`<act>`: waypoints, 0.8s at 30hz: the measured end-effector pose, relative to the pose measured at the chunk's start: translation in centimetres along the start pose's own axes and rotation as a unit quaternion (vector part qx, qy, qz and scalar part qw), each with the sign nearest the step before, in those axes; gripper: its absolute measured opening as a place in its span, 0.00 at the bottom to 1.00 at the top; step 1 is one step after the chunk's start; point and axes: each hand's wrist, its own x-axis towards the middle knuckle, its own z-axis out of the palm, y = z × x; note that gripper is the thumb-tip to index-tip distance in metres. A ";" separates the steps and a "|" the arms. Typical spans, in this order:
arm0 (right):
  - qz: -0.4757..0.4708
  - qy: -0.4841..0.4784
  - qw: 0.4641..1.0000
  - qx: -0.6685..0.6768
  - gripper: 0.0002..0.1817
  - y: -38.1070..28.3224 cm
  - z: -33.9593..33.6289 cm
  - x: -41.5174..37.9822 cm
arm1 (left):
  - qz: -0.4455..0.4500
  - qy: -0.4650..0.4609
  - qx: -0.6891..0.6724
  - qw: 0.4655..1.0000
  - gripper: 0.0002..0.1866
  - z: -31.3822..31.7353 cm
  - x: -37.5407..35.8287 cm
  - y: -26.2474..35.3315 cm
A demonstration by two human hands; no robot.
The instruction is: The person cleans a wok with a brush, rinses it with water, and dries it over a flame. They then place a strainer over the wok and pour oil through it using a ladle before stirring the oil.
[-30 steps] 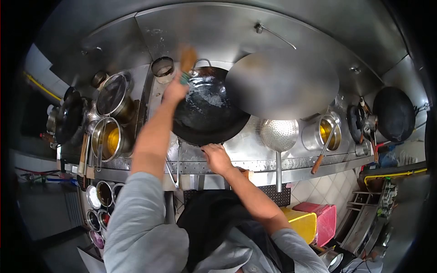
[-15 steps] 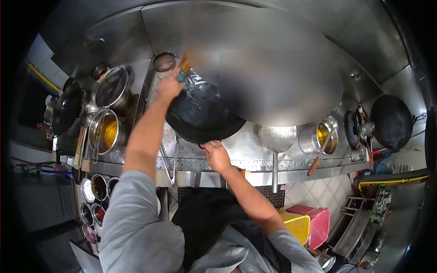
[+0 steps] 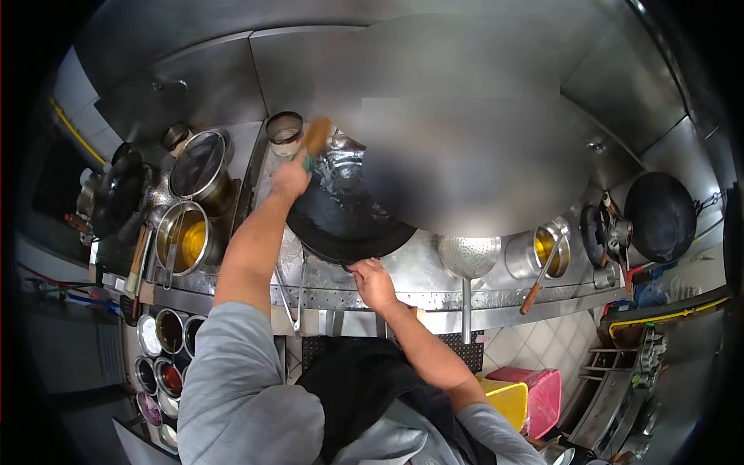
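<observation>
A large black wok (image 3: 341,225) sits on the steel stove top with water splashing in its far left part. My left hand (image 3: 291,180) is closed around a brush (image 3: 316,136), tan with a green band and blurred by motion, over the wok's far left rim. At the near edge of the wok, the fingers of my right hand (image 3: 373,282) are closed on a small ear handle, mostly hidden by the fingers. A pair of metal tongs (image 3: 287,302) lies just left of this hand. A large blurred patch hides the wok's right side.
To the right are a perforated skimmer (image 3: 469,256), a pot of yellow oil (image 3: 535,252) with a ladle, and another wok (image 3: 660,217). On the left stand a strainer pot (image 3: 200,167) and an oil pot (image 3: 186,240). Several seasoning bowls (image 3: 170,331) sit below.
The view has tilted, so the counter appears slightly lower. My left hand has shifted with the brush, which now points more upright. My right hand keeps its hold on the wok.
</observation>
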 end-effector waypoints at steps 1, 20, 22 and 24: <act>0.006 0.004 1.000 0.000 0.07 -0.2 0.4 -0.5 | -0.032 0.046 -0.024 0.998 0.37 -0.8 0.0 0.9; 0.002 -0.005 1.000 0.022 0.08 0.1 -0.1 0.0 | 0.030 0.005 0.166 0.986 0.24 -6.9 -1.0 -1.2; 0.003 -0.011 1.000 0.021 0.08 0.1 -0.3 -0.3 | -0.006 0.039 0.036 0.999 0.33 -4.9 -1.3 1.0; 0.012 -0.020 1.000 0.012 0.09 0.0 -0.3 -0.1 | -0.044 -0.022 -0.034 0.998 0.39 1.4 -1.5 2.7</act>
